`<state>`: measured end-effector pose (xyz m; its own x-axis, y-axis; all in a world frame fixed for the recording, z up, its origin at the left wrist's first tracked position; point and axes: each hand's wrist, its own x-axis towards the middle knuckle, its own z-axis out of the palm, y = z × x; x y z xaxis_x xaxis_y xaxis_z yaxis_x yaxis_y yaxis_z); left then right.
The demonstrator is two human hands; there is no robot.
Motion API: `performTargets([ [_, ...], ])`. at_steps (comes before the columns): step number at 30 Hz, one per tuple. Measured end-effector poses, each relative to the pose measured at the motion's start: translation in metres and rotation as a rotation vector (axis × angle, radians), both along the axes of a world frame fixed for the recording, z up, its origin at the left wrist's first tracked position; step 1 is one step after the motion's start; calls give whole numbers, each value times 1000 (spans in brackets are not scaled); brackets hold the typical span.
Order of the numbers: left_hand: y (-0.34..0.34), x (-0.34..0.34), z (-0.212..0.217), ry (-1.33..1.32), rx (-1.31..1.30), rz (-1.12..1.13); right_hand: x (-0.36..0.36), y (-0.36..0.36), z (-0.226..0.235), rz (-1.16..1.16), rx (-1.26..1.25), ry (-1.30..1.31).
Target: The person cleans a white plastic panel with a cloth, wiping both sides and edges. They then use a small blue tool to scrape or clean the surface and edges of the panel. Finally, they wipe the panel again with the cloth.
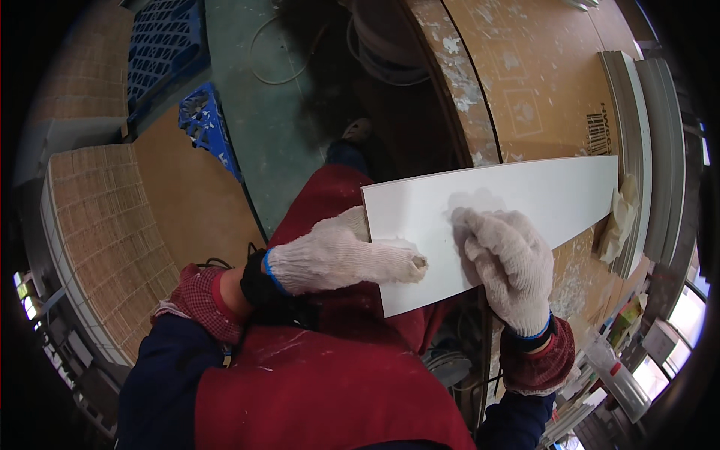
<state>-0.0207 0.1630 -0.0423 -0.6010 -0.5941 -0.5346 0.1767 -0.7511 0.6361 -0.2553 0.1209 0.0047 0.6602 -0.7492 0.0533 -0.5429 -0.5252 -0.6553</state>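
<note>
brown cardboard sheet (pixel 525 82) at 1 o'clock, printed black barcode label (pixel 598 133) near its right edge; small colourful packages (pixel 626 315) at 4 o'clock, blurred.

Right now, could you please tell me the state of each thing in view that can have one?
Flat white rectangular panel: lying across the workbench, near end overhanging.
Left hand in white knit glove: gripping the panel's near edge.
Right hand in white knit glove: pressed flat on the panel.
Brown paint-spattered workbench: bearing the panel.
</note>
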Motion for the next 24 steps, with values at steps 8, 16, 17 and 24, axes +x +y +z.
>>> performTargets([
  [8,0,-2,-1,53,-28,46,6,-2,8,232,56,41],
  [16,-1,-1,1,-167,-25,31,1,-3,-4,-93,-174,76],
  [17,3,0,-7,-279,-68,-4,4,0,-4,-64,-194,113],
  [24,7,5,-15,-203,27,101,10,46,14,523,208,61],
])
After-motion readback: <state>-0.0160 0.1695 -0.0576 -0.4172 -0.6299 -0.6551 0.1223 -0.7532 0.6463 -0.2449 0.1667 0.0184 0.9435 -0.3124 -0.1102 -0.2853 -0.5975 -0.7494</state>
